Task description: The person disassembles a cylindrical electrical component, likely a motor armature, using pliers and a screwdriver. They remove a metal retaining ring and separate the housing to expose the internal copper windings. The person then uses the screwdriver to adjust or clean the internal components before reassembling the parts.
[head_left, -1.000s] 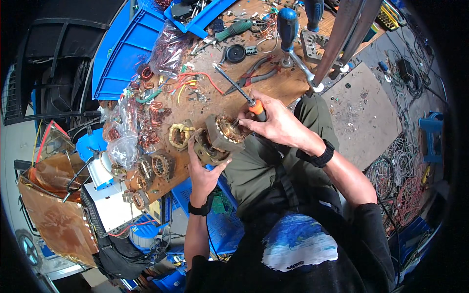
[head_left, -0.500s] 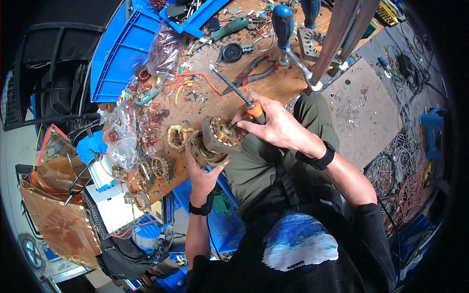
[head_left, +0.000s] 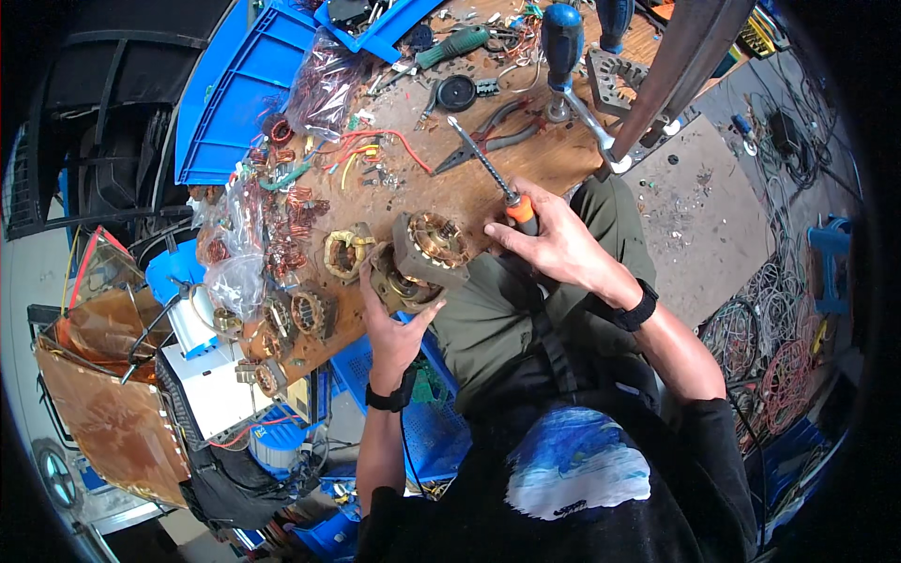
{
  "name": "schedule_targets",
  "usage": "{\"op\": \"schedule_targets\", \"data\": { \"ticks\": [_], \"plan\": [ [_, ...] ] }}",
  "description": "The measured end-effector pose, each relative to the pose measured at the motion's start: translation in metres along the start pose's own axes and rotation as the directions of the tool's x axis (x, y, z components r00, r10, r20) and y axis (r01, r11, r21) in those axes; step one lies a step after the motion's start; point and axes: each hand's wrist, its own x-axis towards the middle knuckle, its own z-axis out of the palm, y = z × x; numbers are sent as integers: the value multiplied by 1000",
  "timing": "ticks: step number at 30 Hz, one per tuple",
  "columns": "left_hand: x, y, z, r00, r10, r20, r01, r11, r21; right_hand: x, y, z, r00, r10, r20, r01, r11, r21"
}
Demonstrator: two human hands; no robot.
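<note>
My left hand (head_left: 392,342) grips a dull metal motor housing (head_left: 402,284) at the table's near edge, thumb and fingers spread around its sides. On top of the housing sits a square motor stator (head_left: 434,246) with copper windings around its round opening. To the right, my right hand (head_left: 558,239) is closed around a screwdriver (head_left: 521,212) with an orange and black handle. Its long shaft points up and away to the left, over the table. The right fingers are apart from the stator. A ring of yellowish windings in a core (head_left: 346,253) lies just left of the housing.
Pliers (head_left: 497,136) and a green-handled screwdriver (head_left: 452,47) lie farther back. A blue-handled tool (head_left: 562,42) stands upright beside a metal post (head_left: 671,75). Copper coils (head_left: 298,211) and several stators (head_left: 313,312) cover the left side. A blue bin (head_left: 244,94) stands beyond them.
My right hand has moved right, away from the stator's opening, carrying the screwdriver. The left hand still holds the housing in nearly the same place.
</note>
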Motion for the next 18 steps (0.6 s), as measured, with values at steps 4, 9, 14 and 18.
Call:
{"op": "schedule_targets", "data": {
  "ticks": [4, 9, 14, 18],
  "plan": [
    [-1, 0, 1, 1000, -13, -21, 13, 1000, 0, -6, 3, -3, 998, 47, 30, -48, 998, 38],
    [-1, -5, 0, 999, -29, -21, 28, 999, -46, -10, 5, -4, 995, 87, 55, -91, 993, 71],
    [-2, -7, -1, 999, -31, -14, 30, 998, -63, -12, 9, -3, 997, 68, 45, -70, 996, 55],
    [-2, -9, -1, 999, -31, -13, 30, 997, -64, -14, 4, -3, 994, 97, 51, -101, 991, 86]
  ]
}}
